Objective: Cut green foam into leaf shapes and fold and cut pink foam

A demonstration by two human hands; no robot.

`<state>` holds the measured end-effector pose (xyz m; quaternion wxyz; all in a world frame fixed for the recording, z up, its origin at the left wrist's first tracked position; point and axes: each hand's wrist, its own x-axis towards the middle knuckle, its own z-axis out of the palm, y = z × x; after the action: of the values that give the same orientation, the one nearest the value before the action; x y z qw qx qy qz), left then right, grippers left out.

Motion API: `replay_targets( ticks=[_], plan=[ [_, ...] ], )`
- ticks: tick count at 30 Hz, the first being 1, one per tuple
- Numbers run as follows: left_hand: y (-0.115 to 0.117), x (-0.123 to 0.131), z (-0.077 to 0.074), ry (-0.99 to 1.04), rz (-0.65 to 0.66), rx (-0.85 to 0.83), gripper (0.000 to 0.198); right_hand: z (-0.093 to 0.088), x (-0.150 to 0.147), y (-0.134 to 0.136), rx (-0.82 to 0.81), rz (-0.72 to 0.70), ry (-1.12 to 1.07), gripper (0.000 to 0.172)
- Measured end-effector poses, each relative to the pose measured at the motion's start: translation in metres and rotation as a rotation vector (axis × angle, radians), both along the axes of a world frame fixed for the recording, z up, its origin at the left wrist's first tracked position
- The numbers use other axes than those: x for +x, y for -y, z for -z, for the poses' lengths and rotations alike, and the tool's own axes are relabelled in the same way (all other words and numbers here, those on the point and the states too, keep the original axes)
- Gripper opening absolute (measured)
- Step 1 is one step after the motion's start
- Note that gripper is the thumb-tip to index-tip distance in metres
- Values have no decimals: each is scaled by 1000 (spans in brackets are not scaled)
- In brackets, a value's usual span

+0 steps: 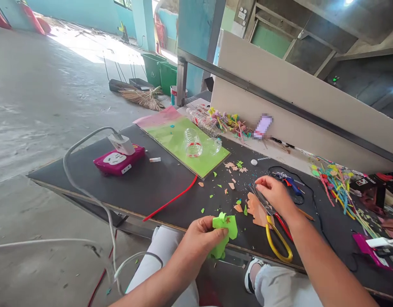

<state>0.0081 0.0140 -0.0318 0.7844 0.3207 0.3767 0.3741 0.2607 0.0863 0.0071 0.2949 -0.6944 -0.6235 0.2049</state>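
Note:
My left hand (204, 234) pinches a bright green piece of paper (231, 227) between thumb and fingers, just in front of the table edge. Its outline is cut irregularly, and a small brown star shape shows on it. My right hand (275, 194) is over the blades of a pair of scissors (270, 243) with one yellow and one red handle. The fingers of that hand are drawn together; whether anything small is between them is hidden. Under the scissors lies a cut-up sheet of orange paper (255, 209). Small orange stars (236, 167) and green scraps lie farther back.
Clear plastic bottle pieces (193, 143) stand on a green and pink sheet (164, 132). A magenta power strip (119, 161) with a grey cable sits left, near a red stick (172, 199). A blue glue gun (292, 186) and bundled colourful stems (339, 187) lie right.

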Motion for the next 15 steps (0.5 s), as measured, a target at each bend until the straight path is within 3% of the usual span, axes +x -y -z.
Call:
replay_targets(
  ticks=[3,6,9,15],
  plan=[
    [-3,-7,-3,-42,-12,13,27,8,12,-50,10,20,119,8],
    [-6,-14,-2,-131,-13,73,27,19,11,-80,-36,-11,215,20],
    [-11,-19,0,-252,-45,207,27,24,8,-95,-68,-48,286,27],
    [-26,-20,1,-618,-166,613,30,27,13,-110,-60,-101,360,23]
  ],
)
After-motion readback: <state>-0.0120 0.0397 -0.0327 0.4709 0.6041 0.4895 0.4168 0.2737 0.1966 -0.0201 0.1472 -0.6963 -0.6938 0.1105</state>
